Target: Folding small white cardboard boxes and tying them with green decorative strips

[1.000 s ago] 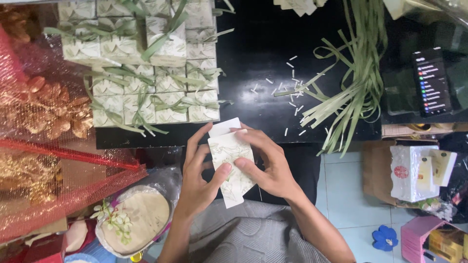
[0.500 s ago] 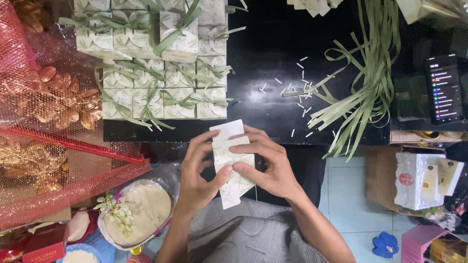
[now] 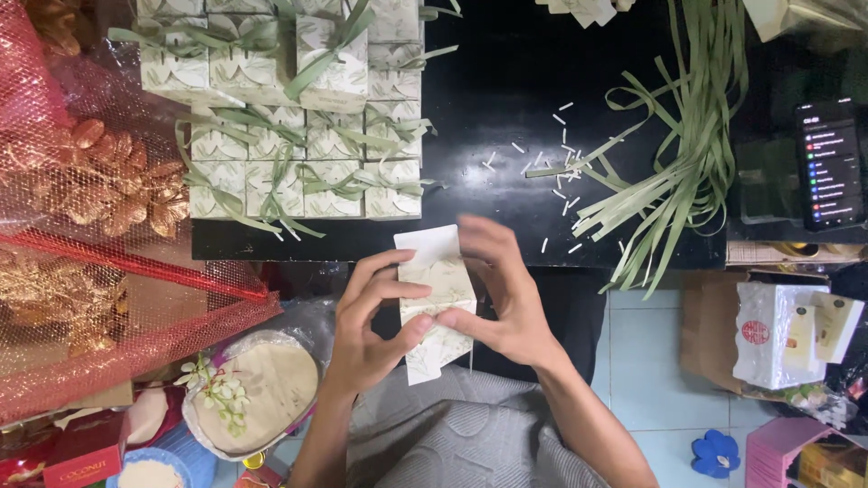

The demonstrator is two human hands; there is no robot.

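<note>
A flat pale card box blank (image 3: 436,303) with a faint leaf print is held upright between both hands, just in front of the black table's (image 3: 506,81) near edge. My left hand (image 3: 372,325) grips its left side, thumb across the lower part. My right hand (image 3: 504,294) grips the right side with fingers curled over the middle. On the table's left stand several finished pale boxes (image 3: 298,117) tied with green ribbon. A loose bundle of green ribbon strips (image 3: 678,154) lies to the right, with small white paper snippets (image 3: 561,172) beside it.
A red mesh-wrapped basket with gold ornaments (image 3: 90,235) fills the left. A wrapped tray with a flower (image 3: 253,393) sits at lower left. A lit phone (image 3: 827,163) lies at right above a cardboard box with white packets (image 3: 782,334). My lap has grey cloth (image 3: 452,443).
The view has shifted slightly, so the table and hands sit a little lower and to the right. Both hands still hold the box blank, and my fingers have shifted slightly on it.
</note>
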